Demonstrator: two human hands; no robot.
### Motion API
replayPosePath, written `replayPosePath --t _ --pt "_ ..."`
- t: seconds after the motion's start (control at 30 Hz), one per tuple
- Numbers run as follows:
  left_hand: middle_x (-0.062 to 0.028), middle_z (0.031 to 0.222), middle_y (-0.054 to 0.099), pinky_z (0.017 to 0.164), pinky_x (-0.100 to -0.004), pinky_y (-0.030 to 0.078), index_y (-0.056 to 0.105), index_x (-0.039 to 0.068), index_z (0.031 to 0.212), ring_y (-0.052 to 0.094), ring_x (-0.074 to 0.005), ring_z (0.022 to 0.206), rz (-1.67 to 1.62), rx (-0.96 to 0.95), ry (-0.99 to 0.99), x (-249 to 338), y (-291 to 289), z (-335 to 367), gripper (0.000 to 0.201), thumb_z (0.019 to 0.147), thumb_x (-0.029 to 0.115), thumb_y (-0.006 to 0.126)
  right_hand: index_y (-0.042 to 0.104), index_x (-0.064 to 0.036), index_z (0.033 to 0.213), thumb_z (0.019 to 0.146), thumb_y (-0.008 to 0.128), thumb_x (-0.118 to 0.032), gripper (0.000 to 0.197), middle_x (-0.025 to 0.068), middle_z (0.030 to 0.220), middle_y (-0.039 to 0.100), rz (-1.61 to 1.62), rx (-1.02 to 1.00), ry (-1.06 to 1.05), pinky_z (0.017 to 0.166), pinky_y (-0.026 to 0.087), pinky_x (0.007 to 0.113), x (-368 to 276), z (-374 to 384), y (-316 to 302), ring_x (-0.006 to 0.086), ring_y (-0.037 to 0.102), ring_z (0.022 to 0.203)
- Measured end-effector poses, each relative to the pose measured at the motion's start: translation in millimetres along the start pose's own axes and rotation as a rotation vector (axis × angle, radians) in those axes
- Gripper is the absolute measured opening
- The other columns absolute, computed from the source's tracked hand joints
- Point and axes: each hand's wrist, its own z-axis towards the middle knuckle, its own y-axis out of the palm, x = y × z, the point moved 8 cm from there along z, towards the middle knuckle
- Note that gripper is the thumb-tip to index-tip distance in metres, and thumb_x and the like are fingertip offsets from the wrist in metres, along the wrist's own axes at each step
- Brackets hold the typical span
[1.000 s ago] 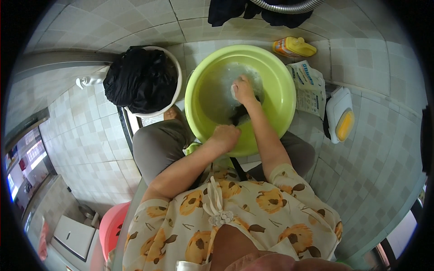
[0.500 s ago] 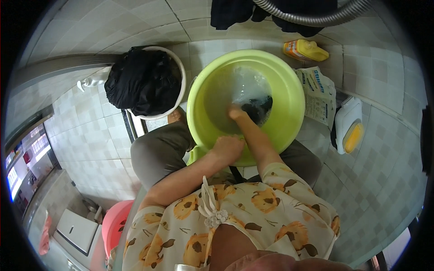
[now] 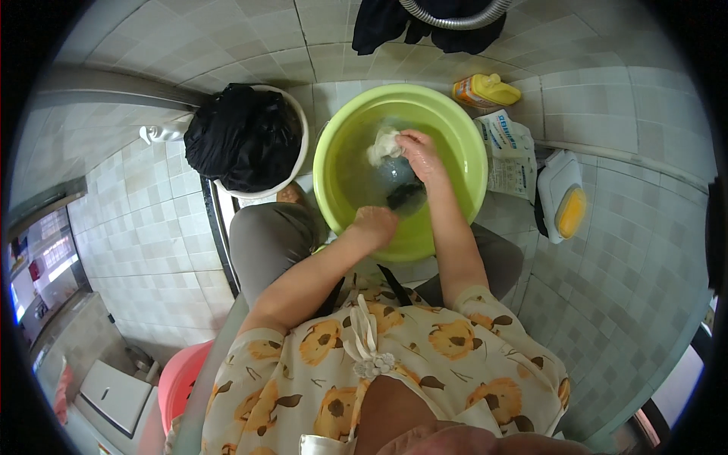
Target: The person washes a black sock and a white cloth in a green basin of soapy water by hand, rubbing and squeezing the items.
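Observation:
A large light-green basin of cloudy water stands between my knees. My right hand is over its far half, fingers closed on a wet whitish cloth bunched up near the water's surface. A dark piece of cloth lies partly under the water, below that hand. My left hand is closed over the near left part of the basin; its fingers face away, so anything inside them is hidden.
A white tub piled with black clothes stands left of the basin. To the right are a yellow bottle, a printed bag and a yellow-bristled brush. A metal hose crosses above; a pink basin sits lower left.
My right hand has come up out of the water and moved away from me, now with the whitish cloth in it. My left hand has moved slightly forward from the near rim.

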Motion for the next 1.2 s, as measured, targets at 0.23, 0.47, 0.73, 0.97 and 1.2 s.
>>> replayPosePath --t 0.23,0.47,0.73,0.97,1.2 --pt "-0.0152 0.104 0.064 0.074 -0.0362 0.051 0.062 0.006 0.106 0.064 -0.0285 0.090 -0.413 0.304 -0.146 -40 -33 2 0.042 0.092 0.040 0.041 0.057 0.0044 0.101 0.085 0.059 -0.009 0.021 0.0113 0.098 0.061 0.315 -0.007 -0.270 0.081 0.047 0.032 -102 -69 22 0.0194 0.060 0.091" --pt "-0.0128 0.107 0.060 0.075 -0.0328 0.050 0.046 -0.002 0.122 0.060 -0.0222 0.092 -1.858 0.162 0.105 -5 -68 -26 0.077 0.090 0.064 0.023 0.056 0.0059 0.103 0.088 0.056 -0.011 0.023 0.0122 0.098 0.061 0.222 -0.183 -0.196 0.077 0.050 0.031 -120 -135 44 0.0189 0.061 0.086" --pt "-0.0032 0.108 0.059 0.081 -0.0324 0.050 0.047 0.013 0.118 0.058 -0.0164 0.098 -2.120 0.545 0.349 -31 -87 -46 0.028 0.090 0.015 0.052 0.062 -0.0010 0.095 0.090 0.058 -0.019 0.019 -0.0017 0.080 0.059 -0.174 -0.090 -0.239 0.060 0.041 0.019 -61 -177 49 0.0049 0.051 0.068" --pt "-0.0049 0.116 0.055 0.083 -0.0376 0.050 0.045 0.012 0.122 0.058 -0.0218 0.101 -2.021 0.569 0.354 -32 -89 -52 0.037 0.087 0.005 0.049 0.062 0.0036 0.091 0.089 0.058 -0.022 0.026 0.0013 0.080 0.059 0.105 0.184 -0.272 0.066 0.042 0.023 -42 -166 8 0.0086 0.052 0.073" --pt "-0.0067 0.103 0.060 0.073 -0.0339 0.051 0.050 0.008 0.111 0.061 -0.0192 0.089 -2.081 0.557 0.326 -21 -82 -42 0.028 0.084 0.000 0.052 0.061 0.0023 0.096 0.090 0.058 -0.020 0.024 0.0045 0.087 0.061 0.333 0.224 -0.272 0.068 0.045 0.025 -52 -176 -7 0.0109 0.056 0.076"
